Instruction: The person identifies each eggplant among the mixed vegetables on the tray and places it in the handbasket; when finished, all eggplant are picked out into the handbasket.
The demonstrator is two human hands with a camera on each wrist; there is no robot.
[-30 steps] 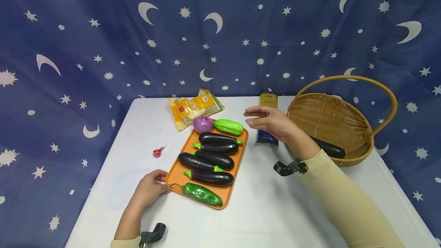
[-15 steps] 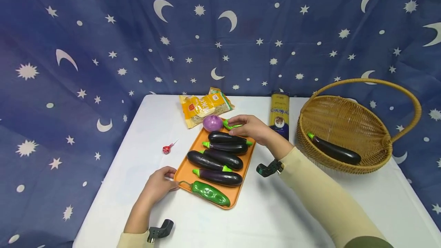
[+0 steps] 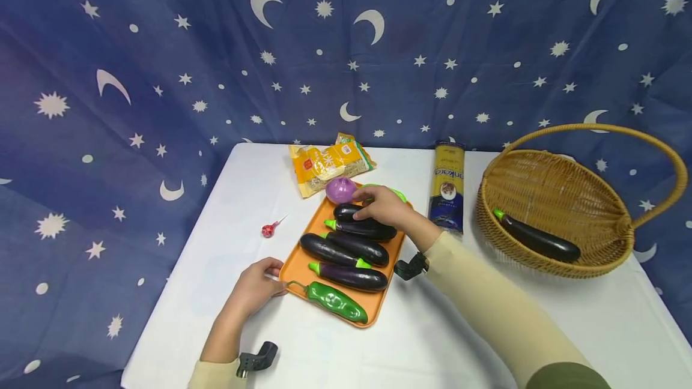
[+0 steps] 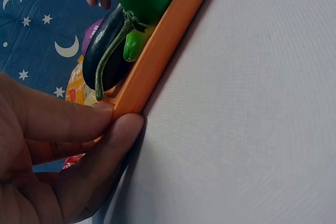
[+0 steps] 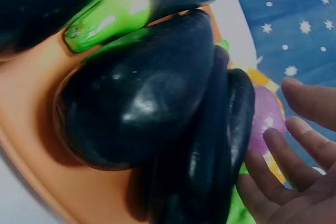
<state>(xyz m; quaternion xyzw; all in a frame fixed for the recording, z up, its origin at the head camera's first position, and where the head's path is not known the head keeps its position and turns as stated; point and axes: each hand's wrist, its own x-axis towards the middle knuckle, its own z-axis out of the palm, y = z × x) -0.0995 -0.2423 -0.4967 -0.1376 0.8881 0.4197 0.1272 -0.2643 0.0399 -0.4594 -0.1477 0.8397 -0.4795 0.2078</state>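
Note:
An orange tray (image 3: 292,268) lies on the white table, and my left hand (image 3: 255,290) pinches its near-left corner between thumb and fingers. Several dark eggplants (image 3: 351,277) lie across it. A long green pepper (image 3: 337,303) is at the near end, with a purple onion (image 3: 340,189) at the far end. My right hand (image 3: 382,206) is over the farthest eggplant (image 3: 345,211), partly covering it and a light green gourd (image 3: 400,194). In the right wrist view its fingers are spread beside the far eggplants, holding nothing; whether they touch is unclear.
A wicker basket (image 3: 557,185) with a tall handle stands at the right, one eggplant (image 3: 537,238) inside. A yellow-and-blue packet (image 3: 447,188) lies between tray and basket. Behind the tray is a yellow bag of grain (image 3: 327,165). A red lollipop (image 3: 268,230) lies left.
My right hand has moved left from beside the packet to over the far end of the tray. The left hand keeps its hold on the corner. The head view has shifted right.

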